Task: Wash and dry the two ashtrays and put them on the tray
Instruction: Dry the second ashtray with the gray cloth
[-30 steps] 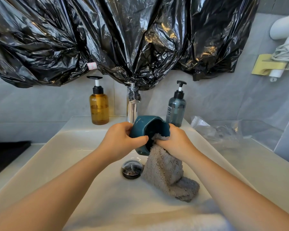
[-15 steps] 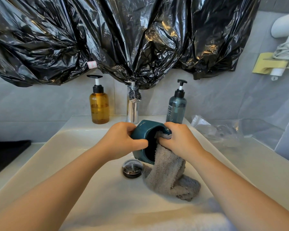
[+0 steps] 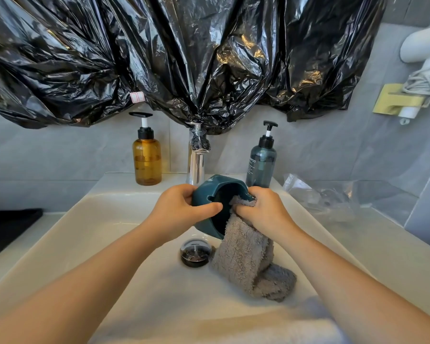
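A dark teal ashtray (image 3: 214,192) is held tilted on its side above the white sink basin (image 3: 109,219), its hollow facing me. My left hand (image 3: 181,207) grips its left rim, thumb across the front. My right hand (image 3: 266,209) presses a grey fluffy cloth (image 3: 246,256) into the hollow at the right rim. The cloth's free end hangs down and rests on the basin floor. Only one ashtray is in view, and no tray shows.
A chrome tap (image 3: 196,160) stands just behind the ashtray, between an amber pump bottle (image 3: 147,157) and a blue-grey pump bottle (image 3: 261,162). The round drain (image 3: 195,252) lies below. Crumpled clear plastic (image 3: 333,197) sits on the right counter. Black plastic sheeting (image 3: 184,58) hangs above.
My right hand with the cloth has moved up around the inside of the ashtray toward its upper right rim. My left hand has turned the ashtray slightly.
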A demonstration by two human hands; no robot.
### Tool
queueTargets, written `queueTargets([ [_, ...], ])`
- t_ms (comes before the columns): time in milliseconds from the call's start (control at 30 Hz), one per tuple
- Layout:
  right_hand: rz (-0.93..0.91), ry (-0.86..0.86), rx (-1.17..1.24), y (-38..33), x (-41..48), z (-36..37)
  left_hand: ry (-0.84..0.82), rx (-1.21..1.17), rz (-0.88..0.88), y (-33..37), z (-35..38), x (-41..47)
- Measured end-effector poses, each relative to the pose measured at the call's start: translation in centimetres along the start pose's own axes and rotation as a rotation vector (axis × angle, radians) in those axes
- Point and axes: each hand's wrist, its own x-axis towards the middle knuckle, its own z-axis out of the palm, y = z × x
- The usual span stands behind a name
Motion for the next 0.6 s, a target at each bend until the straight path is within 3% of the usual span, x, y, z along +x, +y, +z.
queueTargets([
  [300, -0.225, -0.059, -0.335, -1.1, -0.5, -0.5, -0.144, 0.264, 0.088, 0.7, -1.3, 0.0],
  [400, -0.195, -0.084, -0.259, -1.2, -0.8, -0.4, -0.147, 0.302, 0.082, 0.3, -1.5, -0.1],
  [500, -0.105, -0.052, -0.081, -1.1, -0.8, -0.5, -0.085, 0.199, 0.041, -0.3, -1.4, 0.1],
  [600, -0.029, 0.015, 0.057, -0.9, -0.7, -0.6, -0.126, 0.144, 0.023, -0.6, -1.1, 0.1],
])
